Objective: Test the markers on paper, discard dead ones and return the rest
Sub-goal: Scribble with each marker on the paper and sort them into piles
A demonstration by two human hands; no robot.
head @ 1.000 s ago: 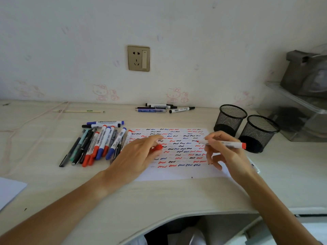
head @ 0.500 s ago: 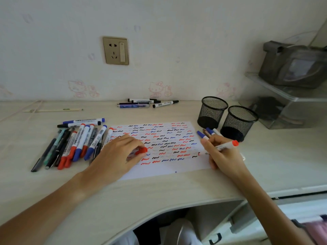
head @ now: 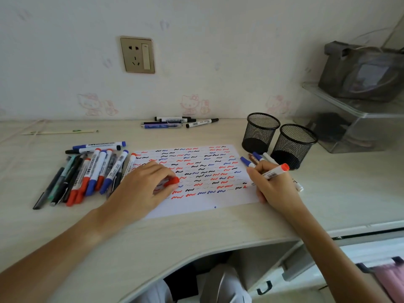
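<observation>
Right hand (head: 276, 186) pinches a red-ended marker (head: 274, 172), tip down on the paper (head: 203, 182) at its 4 o'clock corner, by a small red mark; left hand (head: 146, 186) rests on the paper's 8 o'clock side, fingers curled round a red cap (head: 172, 181); marker pile (head: 87, 173) on the desk (head: 153, 232) at 9 o'clock of the sheet; few more markers (head: 254, 159) at its 3 o'clock edge; two mesh cups (head: 277, 139) at 2 o'clock, touching; another marker group (head: 179, 122) at 12 o'clock near the wall.
</observation>
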